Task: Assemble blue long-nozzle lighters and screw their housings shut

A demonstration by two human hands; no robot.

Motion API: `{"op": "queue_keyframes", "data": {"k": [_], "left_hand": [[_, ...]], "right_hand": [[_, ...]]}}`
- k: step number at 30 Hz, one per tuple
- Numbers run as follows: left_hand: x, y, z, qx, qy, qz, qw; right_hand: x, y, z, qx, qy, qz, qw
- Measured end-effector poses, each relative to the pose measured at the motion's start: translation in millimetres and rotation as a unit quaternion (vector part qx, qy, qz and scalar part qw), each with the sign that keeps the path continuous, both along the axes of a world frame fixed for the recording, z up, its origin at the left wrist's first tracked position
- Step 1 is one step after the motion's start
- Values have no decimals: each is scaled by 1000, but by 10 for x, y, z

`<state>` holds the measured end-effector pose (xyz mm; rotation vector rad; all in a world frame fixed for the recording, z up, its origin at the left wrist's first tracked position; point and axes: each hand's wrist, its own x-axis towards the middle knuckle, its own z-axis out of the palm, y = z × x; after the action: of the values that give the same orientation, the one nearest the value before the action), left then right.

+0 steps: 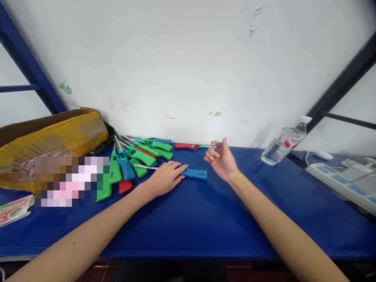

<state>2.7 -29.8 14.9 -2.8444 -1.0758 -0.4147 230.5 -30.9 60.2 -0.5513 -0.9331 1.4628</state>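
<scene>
My left hand [166,178], flat, pins the blue lighter [195,174] to the tabletop [205,219]; my right hand [221,160] pinches a thin tool [218,147] over its end (tip contact unclear), likely needing steady aim next.

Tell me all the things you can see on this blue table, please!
lighter pile: about ten long-nosed lighters, green, blue and red, left of the middle beside the box
blue lighter: one, blue, mid-table, partly under the left hand
red lighter: one, red with a teal trigger, at the back by the wall
cardboard box: one, brown with yellow tape, far left
packet: one, red and white, left edge
water bottle: one, clear with a white cap, tilted, right
power strip: one, white, far right
table: one, blue top
left hand: one, lying flat on the blue lighter
right hand: one, pinching a thin tool with a purple handle
</scene>
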Motion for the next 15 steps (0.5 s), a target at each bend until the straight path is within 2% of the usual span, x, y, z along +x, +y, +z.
{"op": "queue_keyframes", "data": {"k": [4,10,15], "left_hand": [[1,-1,-2,0,0,1,1000],[3,-8,10,-1,3,0,1000],[4,-10,16,-5,3,2,1000]], "right_hand": [[10,-25,11,-5,7,17,1000],[-12,-3,14,-27,-26,-17,999],[6,-22,28,-11,-19,11,1000]]}}
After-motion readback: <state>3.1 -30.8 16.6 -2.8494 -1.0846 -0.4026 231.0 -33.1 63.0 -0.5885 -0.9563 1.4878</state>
